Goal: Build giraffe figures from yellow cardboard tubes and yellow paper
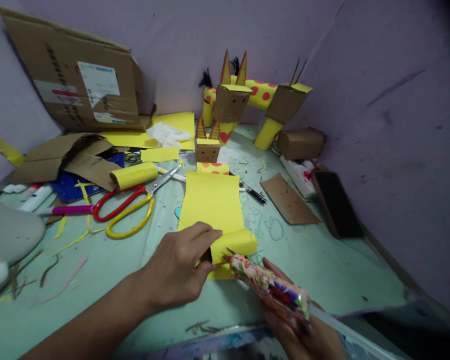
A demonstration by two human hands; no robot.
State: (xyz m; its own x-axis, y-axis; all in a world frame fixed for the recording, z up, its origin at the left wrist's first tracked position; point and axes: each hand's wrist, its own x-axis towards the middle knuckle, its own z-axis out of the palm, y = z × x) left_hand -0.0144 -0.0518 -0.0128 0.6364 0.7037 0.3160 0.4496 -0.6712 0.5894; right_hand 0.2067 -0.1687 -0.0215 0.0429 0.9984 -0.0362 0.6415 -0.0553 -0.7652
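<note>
My left hand grips the left end of a yellow paper roll, fingers on top and thumb at its near side. The roll lies across a flat yellow sheet; whether the two are one piece I cannot tell. In my right hand is a glue gun with a flowered wrapping, a clear glue stick jutting from its back. Its nozzle points at the near edge of the roll, touching or very close. My right fingers are partly hidden behind the gun.
Red-and-yellow scissors lie spread open at left, beside a small yellow tube. Cardboard animal figures stand at the back. A cardboard piece and a phone lie right. A cardboard box leans on the wall.
</note>
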